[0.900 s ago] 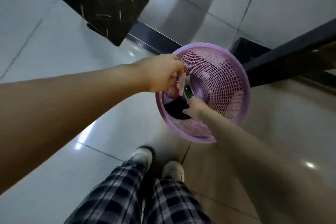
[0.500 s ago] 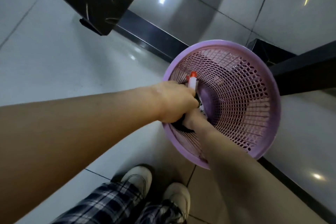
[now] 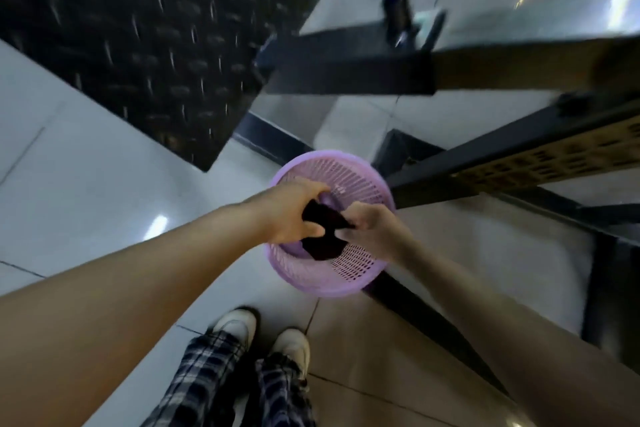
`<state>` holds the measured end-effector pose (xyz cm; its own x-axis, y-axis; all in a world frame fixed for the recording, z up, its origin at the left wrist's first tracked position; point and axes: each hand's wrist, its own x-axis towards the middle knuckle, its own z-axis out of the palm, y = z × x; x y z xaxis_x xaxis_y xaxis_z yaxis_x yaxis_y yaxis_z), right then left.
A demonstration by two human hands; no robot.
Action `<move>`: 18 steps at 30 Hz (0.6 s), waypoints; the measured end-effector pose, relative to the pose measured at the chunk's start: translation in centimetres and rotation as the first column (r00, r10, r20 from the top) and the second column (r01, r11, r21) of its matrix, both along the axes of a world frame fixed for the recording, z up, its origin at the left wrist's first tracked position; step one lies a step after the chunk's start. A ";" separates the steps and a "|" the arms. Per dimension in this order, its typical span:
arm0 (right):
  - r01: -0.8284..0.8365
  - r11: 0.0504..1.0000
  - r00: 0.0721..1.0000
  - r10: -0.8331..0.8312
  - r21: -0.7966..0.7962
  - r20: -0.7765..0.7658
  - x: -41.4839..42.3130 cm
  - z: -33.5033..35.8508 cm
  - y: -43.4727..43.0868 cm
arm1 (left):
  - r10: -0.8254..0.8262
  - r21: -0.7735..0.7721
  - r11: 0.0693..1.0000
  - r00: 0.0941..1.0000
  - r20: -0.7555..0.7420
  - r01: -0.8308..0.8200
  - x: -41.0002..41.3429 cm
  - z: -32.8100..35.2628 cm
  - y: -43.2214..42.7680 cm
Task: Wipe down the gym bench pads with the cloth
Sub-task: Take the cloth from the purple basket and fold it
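1. The dark cloth has come up out of the purple basket, where both hands were reaching in half a second ago
2. The left hand and right hand each pinch one end, the cloth stretched between them, likely to open it out for wiping
3. The basket sits directly beneath the grip, and a dark metal frame stands beyond it; no pad is touched yet

Both arms bare, extended forward and down, converging at frame centre. Left forearm enters from lower left, right forearm from lower right. Left grip: fingers curled round a dark cloth. Right grip: pinches the same cloth from its right side.
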<state>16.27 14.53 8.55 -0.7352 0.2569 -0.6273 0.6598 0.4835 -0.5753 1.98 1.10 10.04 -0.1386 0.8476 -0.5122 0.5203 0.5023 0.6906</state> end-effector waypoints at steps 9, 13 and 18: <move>0.365 0.931 0.833 -0.330 -0.007 -0.443 0.2 33.3 -1.2 | 0.253 0.292 0.915 0.959 0.125 -0.279 -0.9 31.0 -0.1; 0.440 0.897 0.720 -0.324 0.043 -0.614 0.1 45.5 -1.7 | 0.229 0.452 0.856 0.968 0.104 -0.251 -0.7 44.4 -0.1; 0.423 0.894 0.551 -0.383 -0.147 -0.741 0.8 59.6 -0.7 | 0.183 0.599 0.783 0.983 0.036 -0.168 -0.2 58.0 0.8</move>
<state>17.10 13.81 68.10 -0.7475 0.6572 0.0964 0.1546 0.3132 -0.9370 1.81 1.93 68.01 -0.3197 0.9429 0.0931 0.4829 0.0776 0.8722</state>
